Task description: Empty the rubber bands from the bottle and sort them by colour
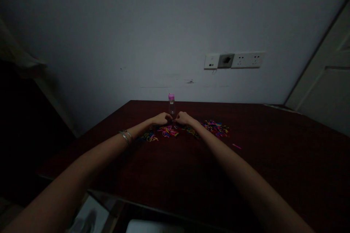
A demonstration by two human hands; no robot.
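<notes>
My left hand (162, 118) and my right hand (183, 118) meet over the far part of the dark red table, their fingers pinched and their tips almost touching. Whatever lies between the fingertips is too small and dark to make out. Just behind them stands a clear bottle (172, 107) with a pink cap, upright. Small coloured loops, like rubber bands, lie in loose piles about the hands: a yellow and blue pile (150, 137), a pink pile (167, 131), a greenish pile (192, 131) partly behind my right forearm, and a larger mixed pile (216, 128) to the right.
A thin pink stick (236, 146) lies on the table (169, 174) right of the piles. Behind the table rises a pale wall with a row of sockets (234, 60). A white door (325, 83) is at the right. Below the front edge sits a white object (153, 226).
</notes>
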